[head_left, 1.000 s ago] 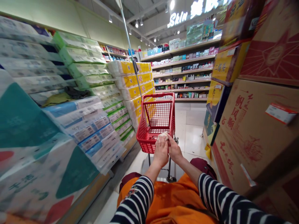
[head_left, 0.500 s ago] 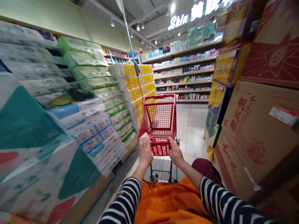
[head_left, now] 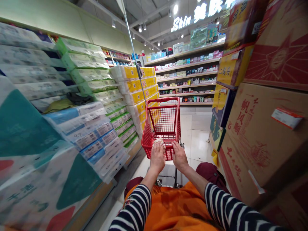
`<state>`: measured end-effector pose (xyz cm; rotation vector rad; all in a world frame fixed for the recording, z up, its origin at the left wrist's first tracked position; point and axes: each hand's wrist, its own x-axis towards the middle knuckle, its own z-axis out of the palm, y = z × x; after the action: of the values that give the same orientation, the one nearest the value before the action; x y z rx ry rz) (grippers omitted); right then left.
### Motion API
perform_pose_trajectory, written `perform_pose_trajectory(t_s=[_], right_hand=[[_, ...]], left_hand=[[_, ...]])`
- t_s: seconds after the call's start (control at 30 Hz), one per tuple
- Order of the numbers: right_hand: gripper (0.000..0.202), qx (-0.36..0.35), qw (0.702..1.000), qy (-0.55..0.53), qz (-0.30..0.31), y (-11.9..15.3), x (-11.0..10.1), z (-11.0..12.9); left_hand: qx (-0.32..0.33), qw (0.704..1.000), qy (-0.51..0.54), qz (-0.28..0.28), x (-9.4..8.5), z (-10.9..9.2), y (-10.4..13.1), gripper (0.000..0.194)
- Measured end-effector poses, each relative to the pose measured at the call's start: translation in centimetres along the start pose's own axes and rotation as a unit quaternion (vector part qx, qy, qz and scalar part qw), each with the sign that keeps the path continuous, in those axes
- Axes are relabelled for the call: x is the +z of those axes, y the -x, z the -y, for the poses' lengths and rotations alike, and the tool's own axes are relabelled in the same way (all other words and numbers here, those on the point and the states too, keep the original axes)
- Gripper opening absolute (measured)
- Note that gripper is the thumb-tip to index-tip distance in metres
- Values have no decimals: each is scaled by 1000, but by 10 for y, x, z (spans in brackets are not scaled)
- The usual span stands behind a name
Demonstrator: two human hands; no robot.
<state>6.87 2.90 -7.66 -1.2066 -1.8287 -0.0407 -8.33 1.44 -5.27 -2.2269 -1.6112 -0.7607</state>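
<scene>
Left hand [head_left: 157, 160], fingers closed over a white cloth [head_left: 158, 141], is now left of centre on the near rim of the red cart [head_left: 147, 135], moved in from the near left corner. Reads as a wiping pass along that edge. Right hand [head_left: 180, 158]: fingers at near right corner; grip unclear. Legible: lit sign [head_left: 182, 23] "Skin"; carton [head_left: 271, 128] "一帆风顺"; yellow box [head_left: 224, 72] "二锅头".
</scene>
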Motion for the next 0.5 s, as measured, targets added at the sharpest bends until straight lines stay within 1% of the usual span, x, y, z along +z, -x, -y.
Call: perform_pose_trajectory(t_s=[0.1, 0.17, 0.27, 0.33, 0.4, 0.43, 0.5], right_hand=[[60, 11, 1000, 22, 11, 2, -2, 7], [59, 19, 999, 29, 11, 3, -2, 10], [57, 26, 999, 41, 6, 3, 0, 10], [52, 32, 998, 47, 7, 3, 0, 8], [48, 40, 998, 49, 13, 1, -1, 5], [48, 41, 998, 48, 16, 1, -2, 3], [49, 38, 998, 43, 23, -1, -5, 1]], left_hand=[[-43, 999, -2, -16, -5, 13, 1, 61], [-48, 999, 3, -20, -5, 10, 1, 62], [-12, 1000, 10, -7, 2, -9, -2, 64], [23, 1000, 13, 5, 8, -27, -4, 62], [50, 999, 16, 12, 11, -39, -7, 59], [60, 998, 17, 14, 12, -41, -8, 59], [72, 997, 18, 17, 10, -38, -8, 59]])
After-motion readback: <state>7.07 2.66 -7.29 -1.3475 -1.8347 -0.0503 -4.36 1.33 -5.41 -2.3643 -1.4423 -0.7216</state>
